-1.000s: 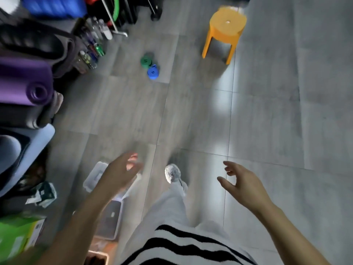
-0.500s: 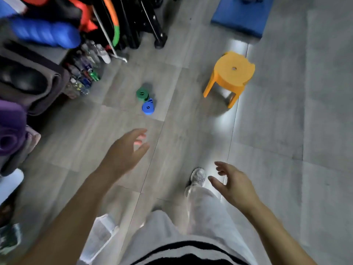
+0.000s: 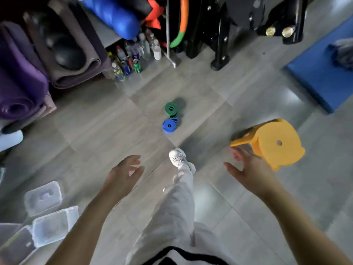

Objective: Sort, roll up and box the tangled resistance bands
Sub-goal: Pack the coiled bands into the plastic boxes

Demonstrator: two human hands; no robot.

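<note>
Two rolled resistance bands lie on the grey tiled floor ahead of me: a green roll (image 3: 171, 109) and, touching it on the near side, a blue roll (image 3: 169, 126). My left hand (image 3: 124, 174) hangs open over the floor, well short of the rolls, fingers relaxed and holding nothing. My right hand (image 3: 248, 169) is open too, fingers spread, just beside the yellow stool (image 3: 275, 143). Clear plastic boxes (image 3: 54, 225) and a lid (image 3: 43, 197) sit at the lower left.
Rolled yoga mats (image 3: 24, 83) and a blue bolster (image 3: 114, 15) are stacked at the left. Several bottles (image 3: 133, 56) stand by a black equipment rack (image 3: 219, 31). A blue mat (image 3: 322, 75) lies at the right. My white shoe (image 3: 178, 156) steps forward.
I have walked forward, so the rolls and stool are nearer. My right hand has come up beside the stool. The plastic boxes are back in view at lower left.
</note>
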